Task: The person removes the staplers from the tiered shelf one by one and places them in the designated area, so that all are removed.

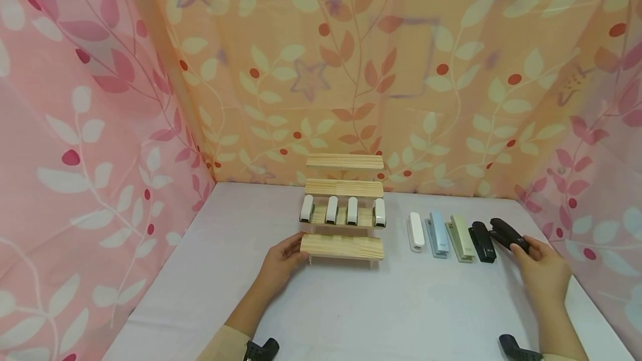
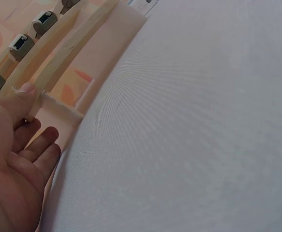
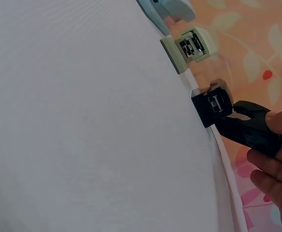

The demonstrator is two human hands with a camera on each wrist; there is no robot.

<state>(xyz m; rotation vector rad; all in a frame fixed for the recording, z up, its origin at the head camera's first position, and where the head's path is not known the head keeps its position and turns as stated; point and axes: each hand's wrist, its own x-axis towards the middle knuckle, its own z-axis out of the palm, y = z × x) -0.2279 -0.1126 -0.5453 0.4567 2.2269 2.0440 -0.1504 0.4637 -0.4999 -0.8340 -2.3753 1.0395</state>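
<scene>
My left hand (image 1: 282, 261) grips the left end of a small tiered wooden rack (image 1: 342, 247) at its lowest board. In the left wrist view the thumb lies against the board's end, and the other fingers curl below it. Several white staplers (image 1: 332, 210) stand in a row on the rack's middle tier. On the right, my right hand (image 1: 544, 272) holds a black stapler (image 1: 509, 235) between thumb and fingers, its front end pointing away and to the left. In the right wrist view that stapler (image 3: 252, 126) overlaps another black stapler (image 3: 213, 104) standing on the table.
Left of the held stapler, a white stapler (image 1: 415, 232), a light blue one (image 1: 438, 234), a pale green one (image 1: 460, 238) and a black one (image 1: 482, 242) form a row on the white table (image 1: 391, 311). Patterned curtains (image 1: 281, 71) enclose the back and sides.
</scene>
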